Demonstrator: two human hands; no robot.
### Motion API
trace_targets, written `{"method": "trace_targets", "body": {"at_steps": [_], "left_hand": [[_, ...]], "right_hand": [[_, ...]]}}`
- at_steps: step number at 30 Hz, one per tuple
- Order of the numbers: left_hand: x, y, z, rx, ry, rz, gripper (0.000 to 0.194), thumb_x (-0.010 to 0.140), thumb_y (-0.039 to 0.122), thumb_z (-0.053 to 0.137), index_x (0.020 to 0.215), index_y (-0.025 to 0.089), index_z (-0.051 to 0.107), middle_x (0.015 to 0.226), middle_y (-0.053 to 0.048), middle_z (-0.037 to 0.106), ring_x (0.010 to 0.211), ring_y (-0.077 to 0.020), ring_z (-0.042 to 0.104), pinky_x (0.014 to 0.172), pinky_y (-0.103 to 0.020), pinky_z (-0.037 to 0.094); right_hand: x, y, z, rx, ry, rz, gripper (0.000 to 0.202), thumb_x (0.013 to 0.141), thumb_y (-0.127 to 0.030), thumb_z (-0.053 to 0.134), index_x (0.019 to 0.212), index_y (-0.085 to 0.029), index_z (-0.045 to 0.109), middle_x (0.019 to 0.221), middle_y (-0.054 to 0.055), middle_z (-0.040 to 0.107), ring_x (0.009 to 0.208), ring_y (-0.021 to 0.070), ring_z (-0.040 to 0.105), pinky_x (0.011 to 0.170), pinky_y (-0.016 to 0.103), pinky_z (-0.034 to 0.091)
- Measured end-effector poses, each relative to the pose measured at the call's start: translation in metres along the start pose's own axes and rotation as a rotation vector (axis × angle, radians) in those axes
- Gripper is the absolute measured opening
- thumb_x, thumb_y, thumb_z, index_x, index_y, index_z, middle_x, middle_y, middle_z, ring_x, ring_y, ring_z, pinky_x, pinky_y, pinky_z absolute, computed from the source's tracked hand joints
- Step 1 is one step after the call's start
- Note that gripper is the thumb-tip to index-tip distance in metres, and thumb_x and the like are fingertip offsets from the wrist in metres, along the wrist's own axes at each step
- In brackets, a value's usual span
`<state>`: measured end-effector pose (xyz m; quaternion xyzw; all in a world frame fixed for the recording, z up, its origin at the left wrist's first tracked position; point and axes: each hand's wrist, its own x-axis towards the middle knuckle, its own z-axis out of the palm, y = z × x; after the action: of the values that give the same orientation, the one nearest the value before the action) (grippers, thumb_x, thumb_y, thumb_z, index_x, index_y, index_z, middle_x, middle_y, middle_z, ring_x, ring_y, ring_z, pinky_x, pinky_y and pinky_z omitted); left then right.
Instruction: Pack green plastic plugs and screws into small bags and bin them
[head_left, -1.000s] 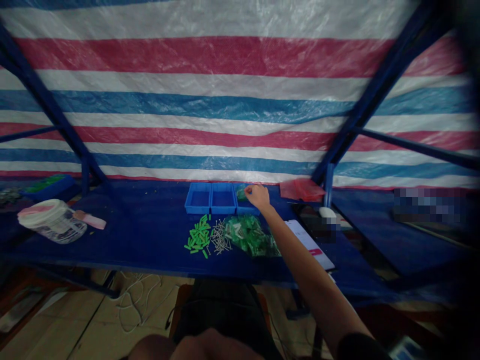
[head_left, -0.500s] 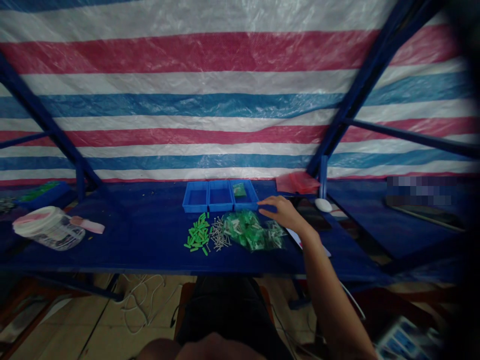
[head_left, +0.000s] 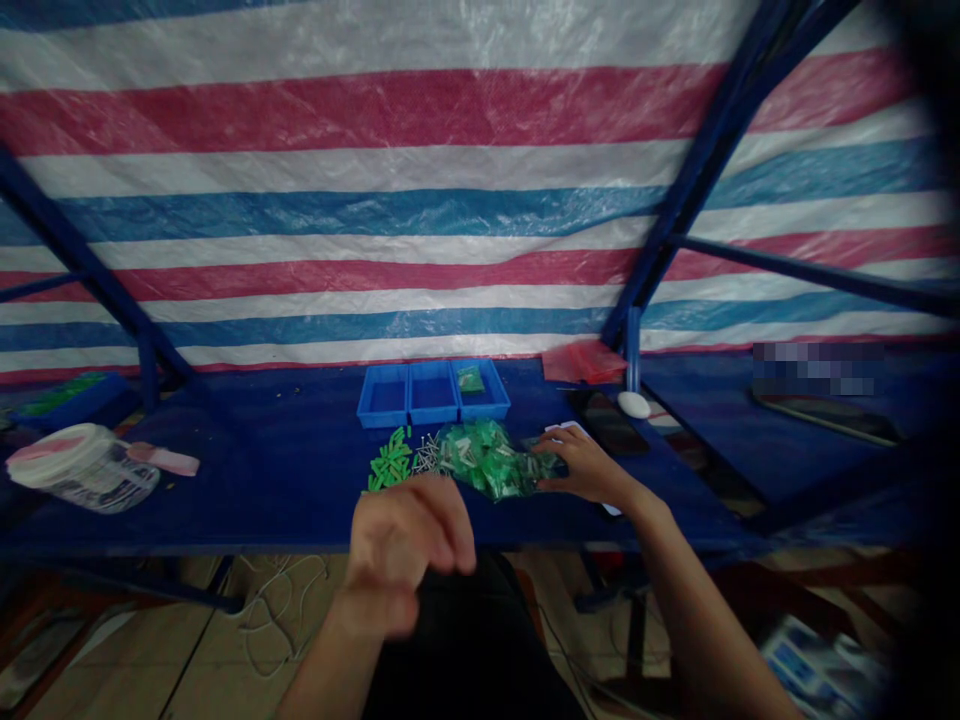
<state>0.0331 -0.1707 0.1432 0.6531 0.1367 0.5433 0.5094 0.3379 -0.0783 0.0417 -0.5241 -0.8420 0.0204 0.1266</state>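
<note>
My right hand (head_left: 589, 468) has its fingers and thumb around the small clear plastic bag (head_left: 534, 466) at the right end of a pile. Green and silvery contents show through the piled clear bags (head_left: 484, 455). My left hand (head_left: 409, 530), a little blurred, hovers in front of the table's near edge. Its fingers are curved, the thumb stands apart, and nothing shows between them. Beyond it are loose green wall plugs (head_left: 390, 460) and a heap of screws (head_left: 426, 455), partly covered by the hand.
Three joined blue trays (head_left: 433, 400) stand behind the heaps; a small green packet (head_left: 470, 379) lies in the right one. Red plastic bags (head_left: 585, 362), a dark phone (head_left: 611, 422) and a white mouse (head_left: 634, 405) are to the right. A white bucket (head_left: 82, 470) stands left.
My right hand has come down from beside the right tray to the right-hand bag of the pile. My left hand has risen into view at the table's near edge.
</note>
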Motion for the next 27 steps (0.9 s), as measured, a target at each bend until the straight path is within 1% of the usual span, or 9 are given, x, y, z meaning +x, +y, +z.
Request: {"method": "trace_targets", "body": {"at_steps": [2,5,8,10,13,17,20,24,27], "left_hand": [[0.024,-0.030,-0.012,-0.172,0.167,0.002,0.026,0.071,0.048,0.062,0.079,0.023,0.064,0.073,-0.003,0.058,0.062,-0.0119,0.050,0.056,-0.025,0.042],[0.053,-0.079,-0.030,-0.228,0.371,-0.148,0.017,0.072,0.033,0.066,0.081,0.018,0.064,0.074,-0.003,0.060,0.063,-0.0101,0.051,0.059,-0.024,0.041],[0.071,-0.117,-0.045,-0.189,0.441,-0.221,0.019,0.070,0.031,0.067,0.082,0.018,0.063,0.075,-0.002,0.060,0.060,-0.0083,0.050,0.057,-0.022,0.040],[0.079,-0.132,-0.053,-0.153,0.459,-0.237,0.019,0.069,0.031,0.067,0.082,0.017,0.063,0.074,-0.002,0.060,0.059,-0.0076,0.049,0.055,-0.021,0.039],[0.089,-0.144,-0.059,-0.093,0.447,-0.238,0.023,0.069,0.034,0.067,0.084,0.017,0.063,0.072,-0.002,0.060,0.055,-0.0068,0.048,0.052,-0.020,0.037],[0.097,-0.151,-0.061,-0.010,0.374,-0.234,0.031,0.071,0.043,0.064,0.086,0.015,0.064,0.066,-0.002,0.060,0.050,-0.0071,0.046,0.048,-0.020,0.034],[0.099,-0.158,-0.064,0.023,0.333,-0.229,0.039,0.070,0.048,0.064,0.090,0.015,0.064,0.065,-0.003,0.062,0.049,-0.0079,0.048,0.047,-0.021,0.035],[0.098,-0.170,-0.073,0.122,0.371,-0.203,0.038,0.068,0.046,0.066,0.088,0.014,0.062,0.060,-0.001,0.062,0.048,-0.0083,0.050,0.048,-0.021,0.038],[0.094,-0.178,-0.079,0.175,0.390,-0.191,0.033,0.070,0.045,0.065,0.082,0.014,0.061,0.057,0.000,0.061,0.047,-0.0082,0.050,0.048,-0.021,0.039]], "right_hand": [[0.001,-0.003,-0.006,0.026,0.014,0.007,0.037,0.064,-0.042,0.070,0.095,-0.024,0.066,0.100,0.009,0.059,0.100,0.0258,0.050,0.087,0.037,0.039],[0.004,-0.005,-0.018,0.162,-0.053,0.029,0.028,0.066,-0.040,0.068,0.087,-0.023,0.066,0.082,0.005,0.059,0.081,0.0201,0.054,0.072,0.030,0.042],[0.011,-0.005,-0.031,0.393,-0.180,0.066,0.029,0.065,-0.043,0.067,0.082,-0.020,0.065,0.063,-0.001,0.051,0.057,0.0128,0.047,0.054,0.024,0.035],[0.020,-0.005,-0.038,0.547,-0.221,0.083,0.033,0.062,-0.046,0.069,0.080,-0.018,0.064,0.058,-0.004,0.046,0.052,0.0103,0.042,0.050,0.023,0.031],[0.043,-0.010,-0.042,0.751,-0.136,0.065,0.037,0.062,-0.048,0.069,0.081,-0.018,0.061,0.057,-0.006,0.043,0.052,0.0088,0.040,0.050,0.022,0.031],[0.092,-0.026,-0.028,0.938,0.185,0.060,0.039,0.061,-0.048,0.070,0.084,-0.019,0.056,0.054,-0.008,0.036,0.048,0.0070,0.034,0.048,0.021,0.029],[0.125,-0.040,-0.011,0.902,0.381,0.083,0.040,0.060,-0.049,0.070,0.082,-0.019,0.057,0.052,-0.009,0.034,0.047,0.0072,0.032,0.046,0.021,0.026],[0.146,-0.050,0.006,0.760,0.474,0.075,0.037,0.060,-0.046,0.071,0.083,-0.019,0.060,0.054,-0.007,0.039,0.050,0.0089,0.036,0.050,0.023,0.029],[0.146,-0.051,0.014,0.805,0.481,0.041,0.036,0.062,-0.046,0.070,0.086,-0.020,0.061,0.056,-0.006,0.042,0.053,0.0098,0.039,0.052,0.023,0.032]]}}
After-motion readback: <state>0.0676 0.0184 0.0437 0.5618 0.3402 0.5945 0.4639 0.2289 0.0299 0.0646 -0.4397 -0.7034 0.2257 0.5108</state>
